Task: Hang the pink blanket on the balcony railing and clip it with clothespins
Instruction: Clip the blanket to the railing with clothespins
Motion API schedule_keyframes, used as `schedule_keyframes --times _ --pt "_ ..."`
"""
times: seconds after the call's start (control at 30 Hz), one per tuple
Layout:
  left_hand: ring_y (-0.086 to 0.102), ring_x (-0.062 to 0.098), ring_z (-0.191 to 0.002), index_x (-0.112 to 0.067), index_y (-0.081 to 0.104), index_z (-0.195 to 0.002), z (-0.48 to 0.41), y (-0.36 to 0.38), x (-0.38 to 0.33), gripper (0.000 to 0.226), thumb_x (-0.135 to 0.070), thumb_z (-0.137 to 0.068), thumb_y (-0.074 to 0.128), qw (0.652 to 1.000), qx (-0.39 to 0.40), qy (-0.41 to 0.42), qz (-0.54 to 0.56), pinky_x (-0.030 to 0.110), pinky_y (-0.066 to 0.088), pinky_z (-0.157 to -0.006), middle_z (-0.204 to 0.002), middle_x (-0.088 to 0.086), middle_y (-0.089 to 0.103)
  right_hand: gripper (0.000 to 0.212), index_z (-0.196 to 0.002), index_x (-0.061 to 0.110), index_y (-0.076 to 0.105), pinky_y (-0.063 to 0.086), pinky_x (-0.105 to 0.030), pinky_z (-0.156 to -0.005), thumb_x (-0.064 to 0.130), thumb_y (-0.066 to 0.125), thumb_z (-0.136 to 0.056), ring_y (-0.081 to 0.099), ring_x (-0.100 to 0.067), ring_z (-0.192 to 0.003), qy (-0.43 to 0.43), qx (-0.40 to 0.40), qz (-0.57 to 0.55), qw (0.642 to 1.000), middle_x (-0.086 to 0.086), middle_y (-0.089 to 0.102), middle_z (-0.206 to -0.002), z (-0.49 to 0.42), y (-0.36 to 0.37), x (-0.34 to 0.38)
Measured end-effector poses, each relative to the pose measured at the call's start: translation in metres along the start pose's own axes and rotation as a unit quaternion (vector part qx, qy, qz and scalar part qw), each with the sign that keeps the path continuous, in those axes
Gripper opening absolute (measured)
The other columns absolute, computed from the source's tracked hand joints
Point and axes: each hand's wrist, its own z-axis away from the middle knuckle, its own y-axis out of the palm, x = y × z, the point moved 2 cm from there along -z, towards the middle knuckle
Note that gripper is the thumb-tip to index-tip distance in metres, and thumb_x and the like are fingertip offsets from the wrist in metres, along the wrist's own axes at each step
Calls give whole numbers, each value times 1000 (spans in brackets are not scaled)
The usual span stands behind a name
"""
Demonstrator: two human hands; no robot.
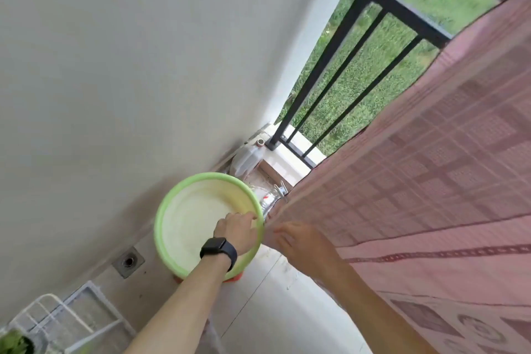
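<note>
1. Pink blanket (pixel 416 152): draped over the black balcony railing (pixel 370 0), hanging down on the right. No clothespins show on it.
2. Left hand (pixel 237 234): low in the green basin (pixel 161 218), fingers bent at the rim nearest the blanket. I cannot tell whether they pinch anything.
3. Right hand (pixel 301 244): fingers loosely spread, at the blanket's lower edge, holding nothing.
4. Bearing: the blanket lies right of both hands, the right hand nearer. The railing where clips likely go is well above both.
</note>
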Motion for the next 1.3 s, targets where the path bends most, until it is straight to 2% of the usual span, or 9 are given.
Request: schedule_keyframes --times 0.3,0.4,0.53,0.67,0.83,0.97,1.07,1.2,1.3 --pt "53 22 -120 -36 50 -136 122 -55 -94 42 -39 -95 47 979 -122 85 -140 35 42 -94 -128 -5 62 30 -92 30 73 43 -26 -87 37 43 -91 51 -9 -99 -38 -235 12 971 14 72 -97 143 -67 -12" --pt "55 20 -118 -36 54 -133 152 -64 -139 40 -38 -94 49 962 -168 124 -177 32 44 -90 -130 -6 62 21 -90 21 73 53 -40 -78 29 54 -87 58 -25 -97 -29 -294 5 955 2 72 -95 200 -97 -28" --pt "53 24 -123 -34 59 -129 189 -82 -212 40 -34 -90 51 940 -225 178 -185 37 44 -96 -133 -5 61 26 -113 27 71 50 -43 -96 34 57 -93 55 -27 -119 -10 -334 16 942 5 69 -121 267 -141 -64" --pt "60 28 -105 -25 66 -112 228 -108 -287 31 -31 -86 48 899 -300 249 -200 40 51 -84 -112 -3 69 33 -128 36 62 45 -43 -105 44 50 -97 41 -19 -137 10 -378 38 925 14 60 -136 331 -189 -90" --pt "51 24 -125 -26 61 -128 262 -144 -362 39 -35 -91 58 824 -428 337 -155 44 46 -100 -134 3 59 36 -131 29 63 45 -45 -105 38 56 -97 40 -20 -137 22 -462 71 884 7 58 -140 392 -244 -101" --pt "34 25 -141 -32 47 -140 277 -175 -419 49 -42 -93 54 770 -493 381 -139 47 32 -111 -153 6 38 36 -127 18 65 42 -49 -107 30 63 -94 44 -25 -133 8 -586 88 806 -2 58 -140 423 -294 -105" --pt "22 26 -147 -34 36 -147 273 -186 -455 56 -51 -95 43 774 -479 383 -157 50 20 -118 -160 7 25 44 -134 21 59 31 -49 -114 40 54 -94 37 -24 -139 40 -634 120 763 -3 51 -146 435 -325 -109" --pt "8 22 -151 -37 15 -154 249 -172 -476 63 -62 -96 24 821 -414 346 -188 51 9 -121 -164 4 12 64 -153 33 29 -1 -56 -120 61 31 -95 14 -25 -151 171 -563 150 795 -1 28 -162 430 -343 -130" --pt "-13 19 -150 -40 -8 -154 235 -159 -477 68 -67 -96 15 836 -398 322 -198 52 1 -121 -165 -1 -6 68 -155 36 19 -5 -61 -120 66 23 -93 8 -25 -151 200 -521 176 811 1 25 -162 423 -339 -145"
